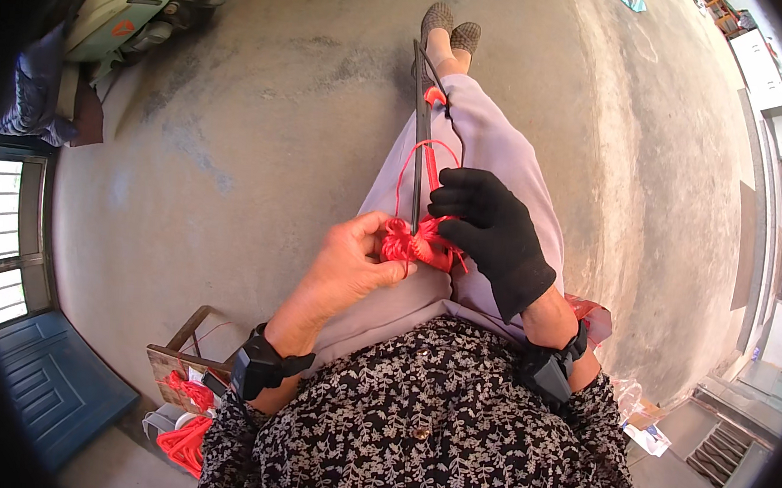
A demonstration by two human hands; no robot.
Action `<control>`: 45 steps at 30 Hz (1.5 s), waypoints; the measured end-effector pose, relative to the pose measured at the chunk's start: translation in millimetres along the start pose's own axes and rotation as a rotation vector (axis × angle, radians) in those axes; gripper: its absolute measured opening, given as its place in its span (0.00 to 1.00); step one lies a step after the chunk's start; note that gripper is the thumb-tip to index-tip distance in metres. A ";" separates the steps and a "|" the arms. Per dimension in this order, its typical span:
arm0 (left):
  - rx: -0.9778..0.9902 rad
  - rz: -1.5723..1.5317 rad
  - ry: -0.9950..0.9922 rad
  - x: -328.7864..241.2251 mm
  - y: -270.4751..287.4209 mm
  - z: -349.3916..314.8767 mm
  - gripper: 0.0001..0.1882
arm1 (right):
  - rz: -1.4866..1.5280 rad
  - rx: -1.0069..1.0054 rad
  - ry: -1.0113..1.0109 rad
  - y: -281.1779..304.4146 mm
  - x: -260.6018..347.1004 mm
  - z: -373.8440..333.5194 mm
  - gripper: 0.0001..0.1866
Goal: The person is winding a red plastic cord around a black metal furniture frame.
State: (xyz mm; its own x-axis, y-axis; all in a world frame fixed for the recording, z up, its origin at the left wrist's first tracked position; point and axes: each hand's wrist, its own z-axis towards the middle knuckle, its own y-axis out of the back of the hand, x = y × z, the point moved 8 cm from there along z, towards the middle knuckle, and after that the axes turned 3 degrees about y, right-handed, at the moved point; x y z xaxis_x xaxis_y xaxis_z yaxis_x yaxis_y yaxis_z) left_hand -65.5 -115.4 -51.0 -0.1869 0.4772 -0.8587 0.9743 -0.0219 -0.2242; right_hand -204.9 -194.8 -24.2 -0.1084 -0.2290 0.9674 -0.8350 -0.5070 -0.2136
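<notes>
- The black floral blouse (433,419) lies nearest, filling the lower centre.
- Mid-frame, above the lap, is the red cord bundle (398,244), wider across than tall; the dark bar (421,124) runs up-frame from it.
- The bare left hand (346,264) pinches the bundle's left edge between thumb and fingers; the bundle lies just right of them.
- The gloved right hand (491,237) overlaps its right edge, fingers bent; whether they grip cord, I cannot tell.
- Left is more surely in contact.
</notes>
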 end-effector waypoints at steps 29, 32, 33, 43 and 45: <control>-0.275 -0.334 -0.352 -103.3 91.7 -76.0 0.13 | 0.449 0.241 0.069 -14.1 86.4 -31.3 0.20; -0.339 -0.025 -0.105 -56.6 58.4 -43.8 0.13 | 0.430 0.247 -0.059 -23.6 91.9 -63.5 0.25; -0.298 0.011 -0.096 -45.5 45.3 -34.9 0.14 | 0.433 0.298 -0.067 -24.9 92.0 -74.7 0.24; -0.350 0.409 -0.213 -41.8 -6.4 -12.2 0.16 | 0.246 0.309 -0.263 -45.9 131.7 -100.7 0.15; -0.320 0.371 -0.172 -34.7 -0.8 -7.8 0.17 | 0.100 0.245 -0.227 -39.3 141.2 -102.9 0.14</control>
State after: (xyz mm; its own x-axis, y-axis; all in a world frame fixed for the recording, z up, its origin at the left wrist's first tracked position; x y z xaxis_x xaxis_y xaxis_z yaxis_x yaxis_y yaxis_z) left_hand -58.8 -125.2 -17.5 0.1869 0.3360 -0.9231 0.9636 0.1203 0.2389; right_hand -242.8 -121.7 134.8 -0.0371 -0.4528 0.8908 -0.6692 -0.6508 -0.3586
